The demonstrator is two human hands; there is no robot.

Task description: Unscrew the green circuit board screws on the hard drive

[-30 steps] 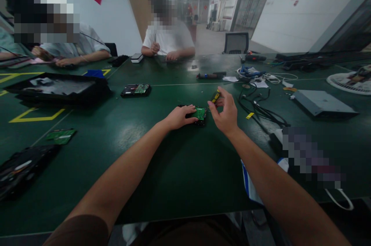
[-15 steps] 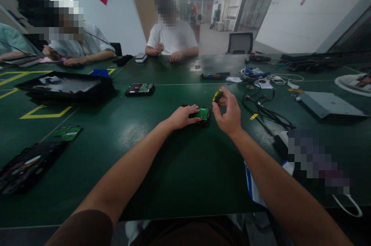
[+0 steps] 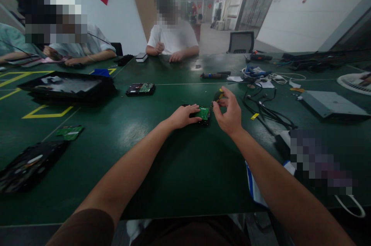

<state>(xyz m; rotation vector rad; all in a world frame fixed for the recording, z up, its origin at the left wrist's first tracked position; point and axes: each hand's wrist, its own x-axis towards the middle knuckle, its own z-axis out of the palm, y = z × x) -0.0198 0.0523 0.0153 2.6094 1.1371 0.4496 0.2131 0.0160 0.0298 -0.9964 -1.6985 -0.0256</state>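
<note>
In front of me on the green table lies a hard drive (image 3: 204, 113), black with a green circuit board facing up. My left hand (image 3: 185, 115) grips it from the left, thumb along the near edge and fingers over its top. My right hand (image 3: 228, 110) is closed around the yellow-and-dark handle of a screwdriver (image 3: 218, 96) at the drive's right end. The handle tilts, and I cannot make out where its tip rests. Another hard drive (image 3: 140, 89) with a green board lies farther off to the left.
On the left are a black tray (image 3: 95, 83), a loose green circuit board (image 3: 70, 133) and a black drive body (image 3: 34, 161). Dark cables (image 3: 261, 110) and a grey metal box (image 3: 336, 103) lie to the right. Across the table sits a person in white (image 3: 174, 41).
The screwdriver handle has turned in my right fingers, with less of its yellow showing. My left hand and the hard drive keep their place; the view has shifted very slightly.
</note>
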